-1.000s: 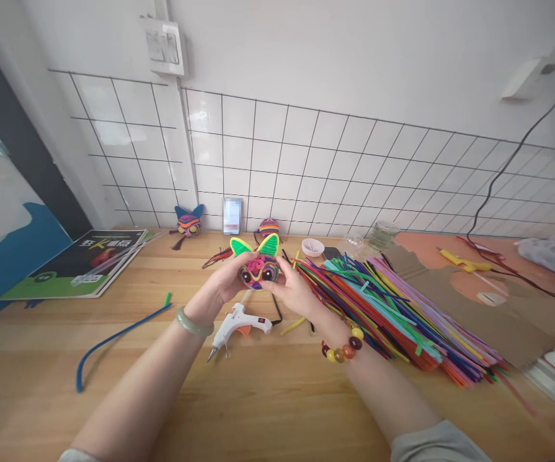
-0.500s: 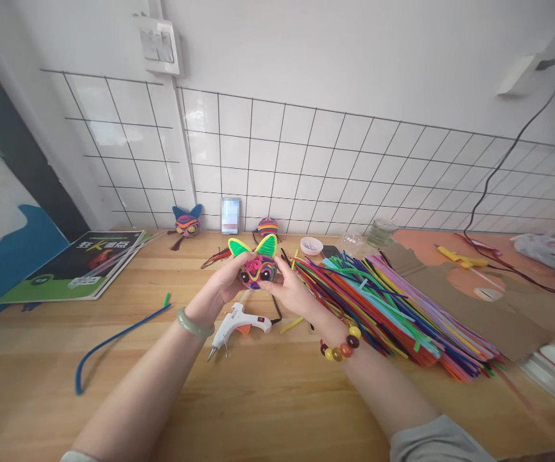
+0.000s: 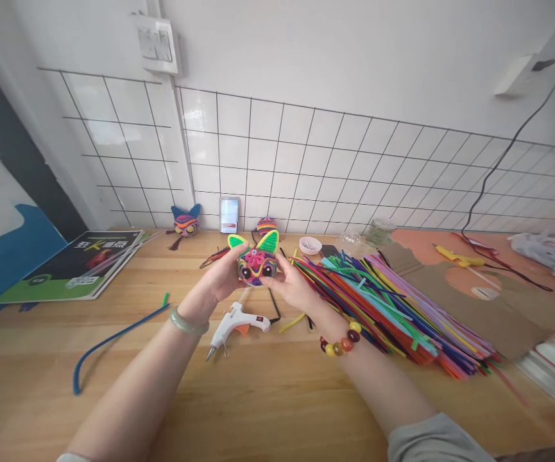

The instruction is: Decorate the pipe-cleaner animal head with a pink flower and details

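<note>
Between both hands I hold a pipe-cleaner animal head (image 3: 256,268), with green, yellow-edged ears, dark eyes and a pink flower on its brow. My left hand (image 3: 220,273) grips its left side, the thumb up by the ear. On the other side, my right hand (image 3: 292,282) is closed round the edge, the thumb near the right eye. The fingers behind the head are hidden. Below it, a white hot glue gun (image 3: 239,321) lies on the wooden table (image 3: 239,410), nozzle pointing down to the left.
A large bundle of coloured pipe cleaners (image 3: 383,308) lies at right. A blue pipe cleaner (image 3: 113,337) curves at left, near a magazine (image 3: 77,269). Along the wall are a blue-eared head (image 3: 185,221), a phone (image 3: 229,215), a striped ball (image 3: 267,226) and a small bowl (image 3: 310,245). A yellow glue gun (image 3: 460,258) lies far right.
The animal head has tipped in my hands, so its pink flower and brow now show more fully. Both hands still hold it in nearly the same place.
</note>
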Demonstrator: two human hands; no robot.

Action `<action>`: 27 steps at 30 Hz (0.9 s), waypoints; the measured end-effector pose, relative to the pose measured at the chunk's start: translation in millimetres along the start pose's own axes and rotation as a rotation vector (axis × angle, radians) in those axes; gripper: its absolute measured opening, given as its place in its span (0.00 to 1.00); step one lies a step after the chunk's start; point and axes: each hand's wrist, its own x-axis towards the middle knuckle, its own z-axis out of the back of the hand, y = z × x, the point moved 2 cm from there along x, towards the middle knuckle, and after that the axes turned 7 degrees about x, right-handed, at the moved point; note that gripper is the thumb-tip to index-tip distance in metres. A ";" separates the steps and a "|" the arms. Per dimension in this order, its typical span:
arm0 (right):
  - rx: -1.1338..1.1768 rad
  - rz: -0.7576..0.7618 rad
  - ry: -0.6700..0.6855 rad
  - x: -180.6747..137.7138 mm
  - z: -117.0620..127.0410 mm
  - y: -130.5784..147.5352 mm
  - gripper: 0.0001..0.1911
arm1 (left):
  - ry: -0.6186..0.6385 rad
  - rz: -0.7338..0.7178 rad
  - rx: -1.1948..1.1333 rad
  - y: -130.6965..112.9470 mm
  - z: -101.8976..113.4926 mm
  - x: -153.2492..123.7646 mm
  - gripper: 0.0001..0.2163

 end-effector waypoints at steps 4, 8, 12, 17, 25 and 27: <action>0.149 -0.055 -0.003 1.1 9.5 3.1 0.31 | -0.017 0.015 -0.005 -4.7 -1.3 -2.7 0.21; 0.300 -0.139 0.003 1.8 19.3 5.1 0.28 | 0.017 -0.012 -0.012 -11.1 -5.3 -7.4 0.22; 0.386 -0.180 0.029 3.1 25.3 3.8 0.25 | 0.038 -0.049 -0.029 -13.3 -6.4 -9.5 0.22; 0.444 -0.221 0.023 5.0 34.0 2.6 0.28 | 0.046 -0.080 -0.033 -14.7 -6.6 -10.6 0.22; 0.581 -0.151 0.089 5.4 54.4 12.9 0.27 | -0.060 -0.141 -0.054 -13.1 -2.9 -6.7 0.13; 0.592 -0.134 0.081 4.7 55.6 14.4 0.26 | -0.084 -0.162 -0.033 -11.9 -2.4 -6.1 0.11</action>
